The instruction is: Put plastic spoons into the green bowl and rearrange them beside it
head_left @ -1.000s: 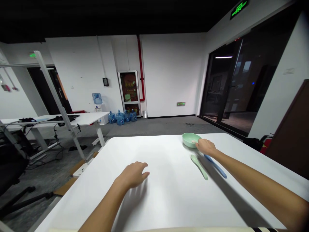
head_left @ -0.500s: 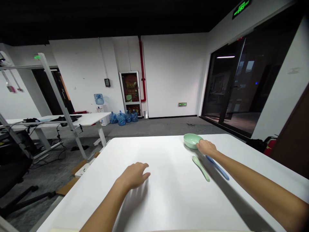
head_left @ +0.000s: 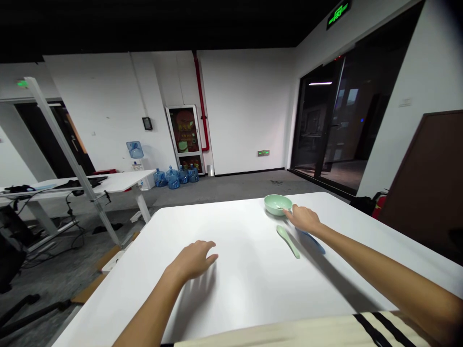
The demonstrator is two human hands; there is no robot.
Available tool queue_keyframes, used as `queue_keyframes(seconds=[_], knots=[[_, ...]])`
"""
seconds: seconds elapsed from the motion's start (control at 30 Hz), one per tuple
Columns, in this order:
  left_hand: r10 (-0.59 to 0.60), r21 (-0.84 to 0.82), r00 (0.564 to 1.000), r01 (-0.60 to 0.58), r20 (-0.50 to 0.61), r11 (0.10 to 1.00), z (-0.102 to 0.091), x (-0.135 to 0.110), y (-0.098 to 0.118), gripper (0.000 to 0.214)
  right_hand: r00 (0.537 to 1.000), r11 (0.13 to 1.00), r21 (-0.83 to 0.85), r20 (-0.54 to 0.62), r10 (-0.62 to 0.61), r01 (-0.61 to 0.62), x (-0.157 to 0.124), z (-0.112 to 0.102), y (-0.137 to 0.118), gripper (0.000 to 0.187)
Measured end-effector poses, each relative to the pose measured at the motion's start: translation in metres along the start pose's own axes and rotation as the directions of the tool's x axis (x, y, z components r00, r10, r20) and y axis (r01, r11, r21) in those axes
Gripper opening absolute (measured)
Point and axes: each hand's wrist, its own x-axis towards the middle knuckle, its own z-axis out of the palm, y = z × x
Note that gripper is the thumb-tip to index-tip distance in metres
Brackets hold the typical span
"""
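Table: white table (head_left: 231,231), filling the foreground, its far corners rounding off; cream cloth (head_left: 289,333) with black stripes is running along the near edge.
Bowl: green bowl (head_left: 277,202), standing upright close to the far edge, nearer the far right corner than the far left.
Right hand (head_left: 304,218): lying at the bowl's right rim, fingers bunching narrowly; whether they are gripping anything cannot be told.
Left hand (head_left: 193,260): hanging above the table's left half, fingers and thumb parting widely, holding nothing.
Green spoon (head_left: 288,242): lying just in front of the bowl, handle pointing toward the near edge.
Blue utensil (head_left: 315,242): lying right of the spoon, upper end hiding behind the right hand.
Back wall (head_left: 246,106): white, bearing a red pipe (head_left: 200,91); a glazed cabinet (head_left: 183,130) is standing alongside.
Floor (head_left: 224,187): grey, blue water bottles (head_left: 172,177) grouping near the cabinet.
Left side: second table (head_left: 123,180), standing behind a metal post (head_left: 67,142).
Right side: dark glass doors (head_left: 329,115), an exit sign (head_left: 338,13) glowing green above.
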Motion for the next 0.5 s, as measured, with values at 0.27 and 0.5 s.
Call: queue_keyframes(seconds=[0.27, 0.5], knots=[[0.011, 0.007, 1.0, -0.011, -0.009, 1.0, 0.0, -0.004, 0.004, 0.056, 0.979, 0.975, 0.086, 0.0, -0.206, 0.205, -0.059, -0.036, 0.004, 0.068], [-0.001, 0.012, 1.0, 0.001, 0.001, 1.0, -0.003, -0.009, 0.01, 0.057, 0.959, 0.953, 0.108, 0.0, -0.283, 0.281, -0.089, -0.022, 0.008, 0.076]])
